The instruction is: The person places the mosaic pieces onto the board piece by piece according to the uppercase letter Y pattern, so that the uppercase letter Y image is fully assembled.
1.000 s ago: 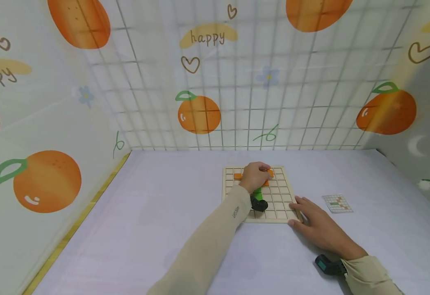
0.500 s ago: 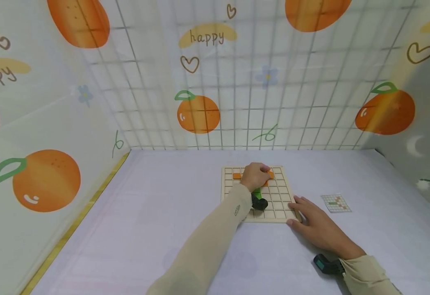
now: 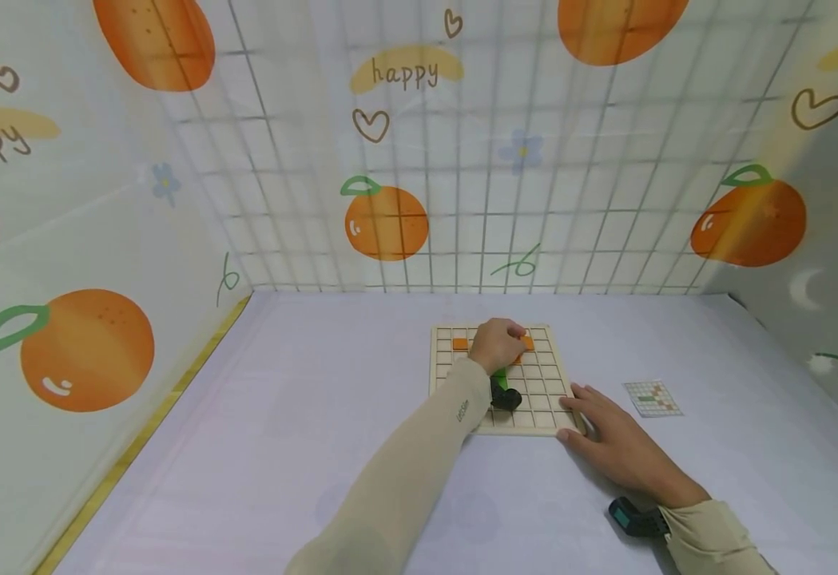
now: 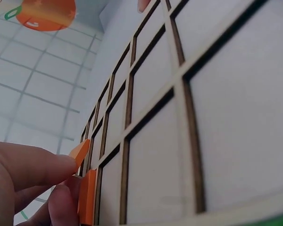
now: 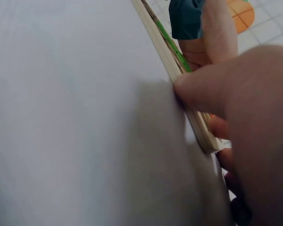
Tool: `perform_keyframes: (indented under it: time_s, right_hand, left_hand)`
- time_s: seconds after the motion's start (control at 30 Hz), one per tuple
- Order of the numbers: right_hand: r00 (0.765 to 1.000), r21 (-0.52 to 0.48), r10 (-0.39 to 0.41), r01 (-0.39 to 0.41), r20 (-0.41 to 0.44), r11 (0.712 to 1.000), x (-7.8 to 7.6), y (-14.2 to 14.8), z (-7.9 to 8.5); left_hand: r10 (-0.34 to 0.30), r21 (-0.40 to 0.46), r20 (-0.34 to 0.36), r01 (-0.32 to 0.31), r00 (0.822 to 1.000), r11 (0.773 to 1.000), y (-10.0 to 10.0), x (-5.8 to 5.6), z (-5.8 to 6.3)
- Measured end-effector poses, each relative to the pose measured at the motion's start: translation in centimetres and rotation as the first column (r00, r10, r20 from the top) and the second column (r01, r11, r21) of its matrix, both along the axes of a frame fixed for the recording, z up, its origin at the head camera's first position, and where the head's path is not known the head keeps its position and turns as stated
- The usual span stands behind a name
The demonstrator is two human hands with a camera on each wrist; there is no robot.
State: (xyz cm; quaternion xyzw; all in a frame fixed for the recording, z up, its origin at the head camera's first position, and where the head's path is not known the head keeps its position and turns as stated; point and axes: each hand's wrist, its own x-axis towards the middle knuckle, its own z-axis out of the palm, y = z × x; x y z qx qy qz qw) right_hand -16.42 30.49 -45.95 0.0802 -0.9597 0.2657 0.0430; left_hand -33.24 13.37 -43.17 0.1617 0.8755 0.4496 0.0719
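A wooden grid board (image 3: 548, 385) lies on the table, with a green strip (image 3: 502, 377) and orange tiles set in its squares. Over its far part, my left hand (image 3: 496, 345) pinches an orange tile (image 4: 80, 151) between thumb and finger. That tile is tilted, close to another orange tile (image 4: 87, 197) on the grid. The left hand and wrist hide part of the pieces in the head view. At the near right corner my right hand (image 3: 616, 439) grips the board, its thumb against the board's edge (image 5: 158, 37) and fingers round the corner.
A small printed card (image 3: 653, 398) with a coloured grid pattern lies right of the board. One more orange tile (image 3: 460, 343) sits at the board's far left. A patterned cloth wall (image 3: 303, 200) stands behind the white table (image 3: 303, 383).
The head view has shifted very slightly. Both hands stay in place at the board, the left at the orange pieces and the right at the corner.
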Motion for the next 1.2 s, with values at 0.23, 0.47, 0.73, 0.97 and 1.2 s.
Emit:
perform_keyframes:
  time_s: [0.23,0.47,0.73,0.97,1.2]
  right_hand:
    - [1.000,0.002,0.002,-0.002,-0.005,1.000,0.05,-0.01,-0.06]
    - [1.000,-0.005,0.010,-0.010,-0.022,1.000,0.05,0.02,-0.24]
    - [1.000,-0.001,0.011,-0.011,-0.020,1.000,0.02,0.01,-0.14]
    - [1.000,0.003,0.018,-0.018,-0.018,1.000,0.04,-0.05,-0.09]
    - [1.000,0.008,0.011,-0.011,-0.008,1.000,0.15,-0.08,0.14]
  left_hand:
    - [-0.003,-0.009,-0.009,0.003,1.000,1.000,0.07,-0.24,-0.29]
    - [-0.019,-0.051,-0.032,0.017,0.999,0.999,0.07,-0.29,-0.37]
    - [-0.017,-0.053,-0.042,0.015,0.999,0.999,0.02,-0.09,-0.15]
    - [-0.032,-0.066,-0.049,0.029,0.998,0.997,-0.16,-0.04,-0.04]
    - [-0.036,-0.059,-0.033,0.034,0.999,0.998,-0.25,0.10,0.05]
